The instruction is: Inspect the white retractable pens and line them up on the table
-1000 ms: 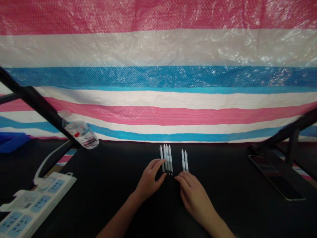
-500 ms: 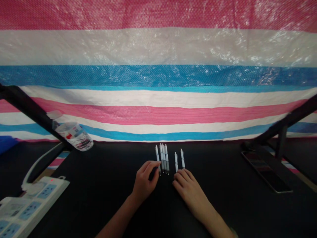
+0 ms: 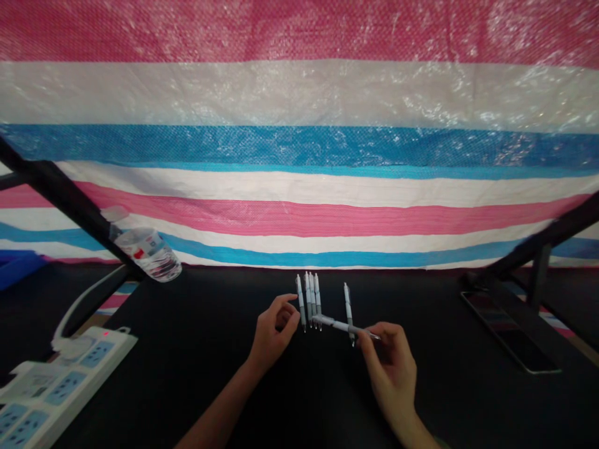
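Note:
Several white-and-grey retractable pens (image 3: pixel 311 301) lie side by side on the black table top (image 3: pixel 210 374), pointing away from me. My left hand (image 3: pixel 276 332) sits just left of them, fingers curled and holding nothing, close to the leftmost pen (image 3: pixel 301 302). My right hand (image 3: pixel 388 355) is raised and pinches a pen (image 3: pixel 339 325) near its tip end. That pen lies crosswise, its far end reaching the group and its body crossing over a lone upright pen (image 3: pixel 348 308).
A white power strip (image 3: pixel 60 390) with a cable sits at the front left. A water bottle (image 3: pixel 147 249) rests at the back left beside a black frame bar (image 3: pixel 70 206). A phone (image 3: pixel 510 330) lies at the right. A striped tarp (image 3: pixel 299 149) hangs behind.
My right hand has left the table and taken one of the two right-hand pens, swinging it crosswise. My left hand has shifted only slightly, and its fingers have opened a little.

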Action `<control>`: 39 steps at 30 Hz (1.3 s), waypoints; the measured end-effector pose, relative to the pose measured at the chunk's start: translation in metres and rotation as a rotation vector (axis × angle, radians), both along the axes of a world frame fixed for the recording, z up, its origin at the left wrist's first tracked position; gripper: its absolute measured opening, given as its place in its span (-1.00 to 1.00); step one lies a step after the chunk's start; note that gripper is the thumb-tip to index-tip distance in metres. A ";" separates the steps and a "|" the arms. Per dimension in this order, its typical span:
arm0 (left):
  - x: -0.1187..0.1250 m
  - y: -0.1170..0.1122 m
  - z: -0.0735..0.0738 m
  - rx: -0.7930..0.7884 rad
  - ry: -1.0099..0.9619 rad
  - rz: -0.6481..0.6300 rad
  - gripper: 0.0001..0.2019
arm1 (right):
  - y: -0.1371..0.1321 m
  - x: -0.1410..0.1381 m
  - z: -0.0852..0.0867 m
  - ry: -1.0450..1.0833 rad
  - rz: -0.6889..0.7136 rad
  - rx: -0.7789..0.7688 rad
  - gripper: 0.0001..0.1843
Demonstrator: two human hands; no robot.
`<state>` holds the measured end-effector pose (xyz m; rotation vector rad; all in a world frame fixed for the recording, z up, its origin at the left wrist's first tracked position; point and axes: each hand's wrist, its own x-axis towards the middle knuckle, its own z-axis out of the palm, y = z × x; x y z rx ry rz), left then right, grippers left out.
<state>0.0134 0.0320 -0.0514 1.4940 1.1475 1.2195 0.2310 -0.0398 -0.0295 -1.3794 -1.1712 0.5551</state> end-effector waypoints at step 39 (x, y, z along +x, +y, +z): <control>0.004 -0.001 -0.005 -0.305 -0.414 -0.164 -0.73 | -0.010 -0.032 -0.021 -0.163 0.575 -0.348 -0.48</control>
